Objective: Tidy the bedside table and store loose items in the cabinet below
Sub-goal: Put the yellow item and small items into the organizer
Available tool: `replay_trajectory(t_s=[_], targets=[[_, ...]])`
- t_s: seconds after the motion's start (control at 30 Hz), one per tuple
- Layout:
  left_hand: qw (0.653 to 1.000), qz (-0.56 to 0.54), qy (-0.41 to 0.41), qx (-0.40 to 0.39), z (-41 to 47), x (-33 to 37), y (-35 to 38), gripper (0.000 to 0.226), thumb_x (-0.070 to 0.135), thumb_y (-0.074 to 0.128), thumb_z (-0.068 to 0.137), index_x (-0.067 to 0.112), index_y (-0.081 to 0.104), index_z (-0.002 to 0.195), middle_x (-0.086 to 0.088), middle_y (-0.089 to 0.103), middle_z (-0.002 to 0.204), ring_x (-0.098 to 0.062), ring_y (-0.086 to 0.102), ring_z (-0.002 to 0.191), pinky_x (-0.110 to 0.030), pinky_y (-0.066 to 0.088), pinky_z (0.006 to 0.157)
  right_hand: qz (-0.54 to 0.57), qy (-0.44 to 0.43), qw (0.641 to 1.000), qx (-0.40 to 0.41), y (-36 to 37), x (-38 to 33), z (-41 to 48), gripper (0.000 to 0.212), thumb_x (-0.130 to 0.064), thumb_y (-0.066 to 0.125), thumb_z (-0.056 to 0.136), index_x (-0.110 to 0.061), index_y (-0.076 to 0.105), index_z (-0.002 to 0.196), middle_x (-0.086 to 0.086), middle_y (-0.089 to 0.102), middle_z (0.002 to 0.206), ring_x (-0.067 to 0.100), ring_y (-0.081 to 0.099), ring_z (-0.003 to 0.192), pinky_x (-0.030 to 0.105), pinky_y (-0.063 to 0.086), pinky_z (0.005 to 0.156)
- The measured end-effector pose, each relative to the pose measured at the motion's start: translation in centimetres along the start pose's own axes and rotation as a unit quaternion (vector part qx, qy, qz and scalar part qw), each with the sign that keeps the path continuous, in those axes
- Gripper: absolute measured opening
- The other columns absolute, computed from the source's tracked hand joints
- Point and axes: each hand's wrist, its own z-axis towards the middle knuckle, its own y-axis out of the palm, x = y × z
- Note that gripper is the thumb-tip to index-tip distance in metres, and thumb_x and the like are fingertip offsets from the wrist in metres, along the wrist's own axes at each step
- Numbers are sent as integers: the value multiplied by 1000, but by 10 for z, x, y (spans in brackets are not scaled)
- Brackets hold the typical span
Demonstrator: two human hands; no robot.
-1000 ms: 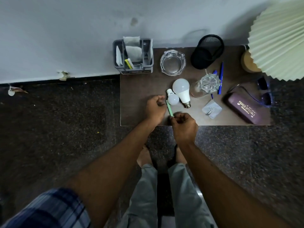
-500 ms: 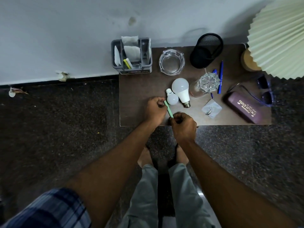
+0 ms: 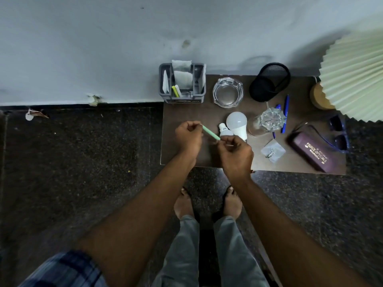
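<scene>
the slim pale green stick (image 3: 211, 132) has come up off the brown tabletop (image 3: 207, 114) since a moment ago; then it lay nearly near-to-far, now it slants. the left hand (image 3: 189, 137) pinches its far-left end, the right hand (image 3: 235, 151) its near-right end, both grips closed on it. it hangs just left of the small white bulb (image 3: 225, 131). its long axis runs from far left to near right. i'd judge it is heading for the grey plastic organiser (image 3: 182, 83) or the cabinet.

Dim, flat indoor light; soft shadows on wall (image 3: 124, 48); wide-angle bending at edges; slight overall softness.
</scene>
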Motion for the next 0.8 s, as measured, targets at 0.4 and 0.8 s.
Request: replay_trajectory(t_s=[0.4, 0.8], targets=[[984, -167, -55, -36, 10, 46, -21, 15, 3, 60, 95, 9, 70, 105, -5, 72, 89, -14, 66, 75, -24, 56, 67, -11, -163, 986, -29, 21, -88, 58, 13, -24, 74, 89, -20, 77, 101, -7, 76, 87, 5, 71, 74, 24, 59, 69], [974, -200, -93, -53, 26, 56, -32, 19, 6, 62, 94, 10, 69, 111, -8, 75, 102, -20, 71, 89, -30, 60, 77, -216, -286, 932, -46, 47, -135, 83, 20, -27, 68, 90, -22, 76, 108, -3, 77, 100, 16, 70, 87, 25, 49, 75]])
